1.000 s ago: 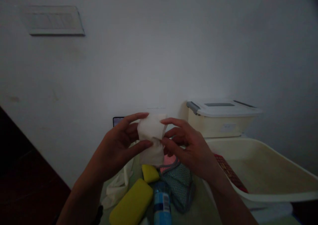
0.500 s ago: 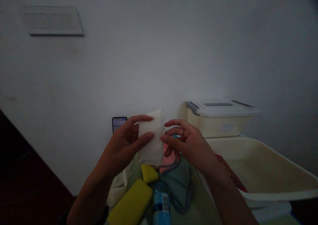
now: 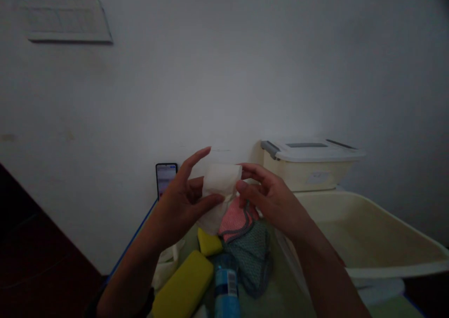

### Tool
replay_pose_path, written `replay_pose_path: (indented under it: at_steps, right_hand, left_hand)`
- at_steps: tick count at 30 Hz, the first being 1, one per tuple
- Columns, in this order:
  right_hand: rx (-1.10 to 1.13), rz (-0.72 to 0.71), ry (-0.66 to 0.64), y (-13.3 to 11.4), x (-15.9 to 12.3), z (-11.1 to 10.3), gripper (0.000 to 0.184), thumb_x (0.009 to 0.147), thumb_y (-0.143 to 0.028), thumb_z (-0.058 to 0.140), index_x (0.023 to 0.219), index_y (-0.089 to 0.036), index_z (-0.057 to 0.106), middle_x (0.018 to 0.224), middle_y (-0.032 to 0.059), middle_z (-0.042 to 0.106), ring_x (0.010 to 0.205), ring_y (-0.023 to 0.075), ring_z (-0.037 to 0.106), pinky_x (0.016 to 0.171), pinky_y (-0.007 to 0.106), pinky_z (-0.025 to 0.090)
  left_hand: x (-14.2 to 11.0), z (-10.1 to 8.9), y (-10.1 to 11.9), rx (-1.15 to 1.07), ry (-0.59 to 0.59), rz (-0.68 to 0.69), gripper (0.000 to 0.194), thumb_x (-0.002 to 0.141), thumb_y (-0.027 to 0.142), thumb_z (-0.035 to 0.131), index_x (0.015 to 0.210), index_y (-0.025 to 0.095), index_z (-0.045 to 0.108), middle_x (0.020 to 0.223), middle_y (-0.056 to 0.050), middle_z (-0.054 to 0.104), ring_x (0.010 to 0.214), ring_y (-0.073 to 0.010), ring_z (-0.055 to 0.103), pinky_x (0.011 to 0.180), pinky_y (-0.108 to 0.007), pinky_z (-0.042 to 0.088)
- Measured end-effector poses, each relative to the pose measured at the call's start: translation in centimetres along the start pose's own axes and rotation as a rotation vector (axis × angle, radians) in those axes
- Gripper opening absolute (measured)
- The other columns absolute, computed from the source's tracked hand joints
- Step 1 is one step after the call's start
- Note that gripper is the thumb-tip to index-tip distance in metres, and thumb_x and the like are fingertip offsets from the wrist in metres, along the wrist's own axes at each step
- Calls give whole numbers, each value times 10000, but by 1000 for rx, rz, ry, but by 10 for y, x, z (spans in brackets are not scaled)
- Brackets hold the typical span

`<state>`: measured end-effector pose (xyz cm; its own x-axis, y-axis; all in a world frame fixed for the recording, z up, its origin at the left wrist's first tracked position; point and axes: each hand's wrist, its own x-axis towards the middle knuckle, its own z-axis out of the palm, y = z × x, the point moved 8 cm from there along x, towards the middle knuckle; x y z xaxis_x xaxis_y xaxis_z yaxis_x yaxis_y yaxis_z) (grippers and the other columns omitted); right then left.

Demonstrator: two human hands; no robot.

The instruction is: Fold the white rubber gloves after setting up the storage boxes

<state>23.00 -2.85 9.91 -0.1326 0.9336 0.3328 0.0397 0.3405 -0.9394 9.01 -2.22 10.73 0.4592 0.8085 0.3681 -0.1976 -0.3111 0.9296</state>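
Observation:
Between my hands is a thin white tissue point(image 3: 221, 180), folded over at its top with a loose part hanging below. My left hand point(image 3: 185, 198) pinches its left side, the thumb in front and the index finger raised away from it. At the right edge, the thumb and fingers of my right hand point(image 3: 263, 191) grip the tissue. Under it lie a pink cloth point(image 3: 235, 220) and a grey-green cloth point(image 3: 250, 257). Two yellow sponges, a small one point(image 3: 209, 243) and a large one point(image 3: 185, 285), sit nearer to me beside a blue bottle point(image 3: 226, 287).
A phone point(image 3: 165, 175) leans upright against the wall at the back left. On the right stand a cream basin point(image 3: 379, 224) and, behind it, a lidded storage box point(image 3: 312, 168). White fabric point(image 3: 166, 264) lies left of the sponges. A switch panel point(image 3: 66, 21) is on the wall.
The tissue, flat and upright before, is now folded over at the top. My left index finger has lifted off it, and my right hand has closed on its edge.

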Motion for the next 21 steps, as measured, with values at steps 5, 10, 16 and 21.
replay_pose_path:
  at_steps: [5,10,16,21]
  right_hand:
    - [58,-10,101,-1,3,-1,337,717,-395,748,930,-164,627,708,-24,652,524,76,599,459,181,490]
    - [266,-8,229,-1,5,-7,334,602,-317,825,839,-163,648,649,-25,692,535,97,625,542,227,536]
    - [315,-11,250,2,5,-5,252,644,-278,791,841,-184,665,671,-18,719,543,109,627,534,239,517]
    - [260,-81,316,2,5,-12,206,677,-266,772,814,-187,640,679,-31,693,603,100,629,568,212,503]
  left_hand:
    - [0,5,-6,-5,30,-43,946,769,180,731,1475,305,112,922,-42,749,739,-201,730,625,-273,598]
    - [3,-1,-16,14,110,-109,833,747,255,756,1406,205,250,821,-38,750,649,-173,702,555,-237,559]
    - [6,13,-30,-11,-86,-192,415,802,303,695,1158,135,565,951,-82,737,762,-170,693,688,-263,546]
    - [7,16,-33,-48,-82,-206,336,761,250,733,1052,127,618,890,-49,727,733,-139,662,674,-229,519]
